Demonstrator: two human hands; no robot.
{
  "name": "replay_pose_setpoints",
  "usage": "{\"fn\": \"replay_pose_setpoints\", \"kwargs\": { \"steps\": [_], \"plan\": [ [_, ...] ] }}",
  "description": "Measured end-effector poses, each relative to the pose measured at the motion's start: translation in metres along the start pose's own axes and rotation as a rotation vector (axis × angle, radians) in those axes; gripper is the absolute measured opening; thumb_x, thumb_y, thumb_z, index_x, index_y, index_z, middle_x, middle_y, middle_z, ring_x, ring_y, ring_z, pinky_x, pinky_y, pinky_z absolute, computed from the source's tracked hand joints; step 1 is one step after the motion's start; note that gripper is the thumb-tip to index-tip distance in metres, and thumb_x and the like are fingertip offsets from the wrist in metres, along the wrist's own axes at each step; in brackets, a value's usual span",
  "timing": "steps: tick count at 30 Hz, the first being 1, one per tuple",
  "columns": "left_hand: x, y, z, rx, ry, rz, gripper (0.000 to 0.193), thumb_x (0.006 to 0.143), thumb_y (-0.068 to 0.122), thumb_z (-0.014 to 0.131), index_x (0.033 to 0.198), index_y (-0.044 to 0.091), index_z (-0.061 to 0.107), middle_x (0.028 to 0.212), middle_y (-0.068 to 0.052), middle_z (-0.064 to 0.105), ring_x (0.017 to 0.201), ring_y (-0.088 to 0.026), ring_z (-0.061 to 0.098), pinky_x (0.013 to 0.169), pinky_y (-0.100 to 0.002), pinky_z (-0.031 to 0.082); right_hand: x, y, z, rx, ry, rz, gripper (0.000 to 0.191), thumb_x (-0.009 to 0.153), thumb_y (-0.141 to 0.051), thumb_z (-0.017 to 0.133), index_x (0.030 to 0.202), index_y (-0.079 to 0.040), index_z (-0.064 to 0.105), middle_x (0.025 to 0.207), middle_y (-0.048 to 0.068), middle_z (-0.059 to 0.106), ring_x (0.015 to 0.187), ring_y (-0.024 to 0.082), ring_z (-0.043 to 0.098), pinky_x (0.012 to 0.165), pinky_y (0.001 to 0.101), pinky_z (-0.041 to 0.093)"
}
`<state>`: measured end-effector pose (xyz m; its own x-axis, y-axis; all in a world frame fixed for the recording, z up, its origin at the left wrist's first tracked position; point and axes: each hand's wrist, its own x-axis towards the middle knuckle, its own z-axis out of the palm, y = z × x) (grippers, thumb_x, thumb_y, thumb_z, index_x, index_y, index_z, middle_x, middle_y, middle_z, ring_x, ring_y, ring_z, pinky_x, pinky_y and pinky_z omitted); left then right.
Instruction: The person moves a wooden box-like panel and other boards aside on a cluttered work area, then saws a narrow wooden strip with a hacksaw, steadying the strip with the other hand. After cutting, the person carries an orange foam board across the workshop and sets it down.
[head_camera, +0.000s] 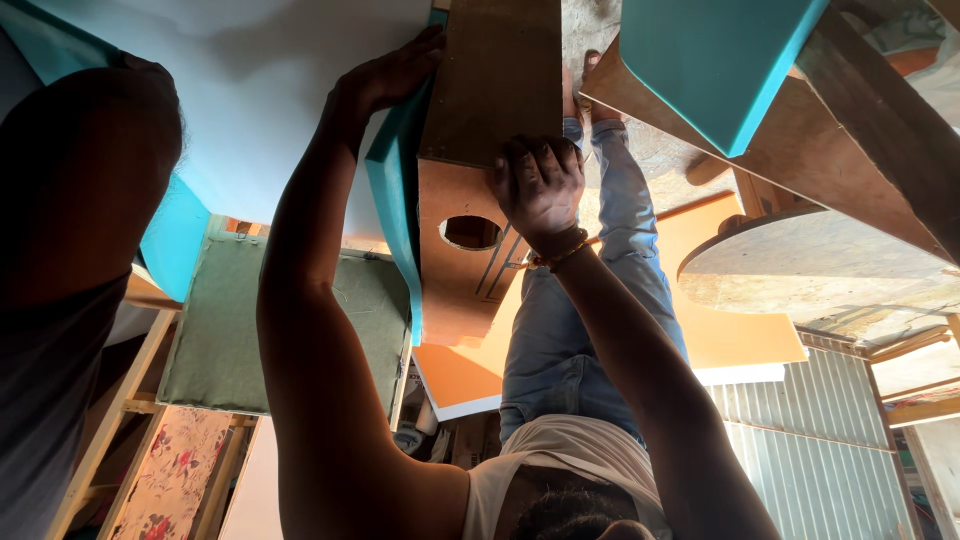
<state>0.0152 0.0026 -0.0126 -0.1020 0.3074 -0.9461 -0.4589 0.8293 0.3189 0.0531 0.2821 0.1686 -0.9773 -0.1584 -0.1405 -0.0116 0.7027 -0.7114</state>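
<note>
While the right hand (538, 185) bears on the brown board (495, 80) above its round hole (470, 232) at 12 o'clock, fingers bent close together, grip not determinable, the left hand (395, 75) at 11 o'clock clamps the teal foam slab (395, 190), apparently keeping foam flush against board

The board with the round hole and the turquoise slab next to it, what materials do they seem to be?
Board with the round hole: probably plywood or hardboard, matte brown, with a cleanly cut hole. Turquoise slab: likely upholstery foam, thick, with a soft matte edge.
</note>
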Motion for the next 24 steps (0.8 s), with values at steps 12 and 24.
{"fn": "replay_pose_setpoints", "kwargs": {
  "steps": [12,24],
  "plan": [
    [-0.003,0.008,0.006,0.014,-0.03,0.018,0.065,0.105,0.055,0.016,0.165,0.029,0.01,0.174,0.005,-0.001,0.159,-0.024,0.009,0.126,-0.051,0.018,-0.001,0.0,0.001,-0.012,0.027,-0.006,0.015,0.093,-0.013,0.075,0.105,-0.005,0.071,0.108,0.009,0.068,0.097,0.03,0.064,0.085,0.0451,0.052],
    [-0.035,0.011,0.0,0.001,0.067,0.147,0.053,0.11,0.042,0.041,0.161,0.033,0.031,0.174,0.0,0.017,0.158,-0.023,0.026,0.127,-0.041,0.026,-0.003,0.002,0.001,-0.002,0.045,0.005,0.014,0.094,-0.012,0.074,0.105,-0.005,0.07,0.109,0.01,0.068,0.097,0.031,0.064,0.085,0.0447,0.053]
  ]
}}
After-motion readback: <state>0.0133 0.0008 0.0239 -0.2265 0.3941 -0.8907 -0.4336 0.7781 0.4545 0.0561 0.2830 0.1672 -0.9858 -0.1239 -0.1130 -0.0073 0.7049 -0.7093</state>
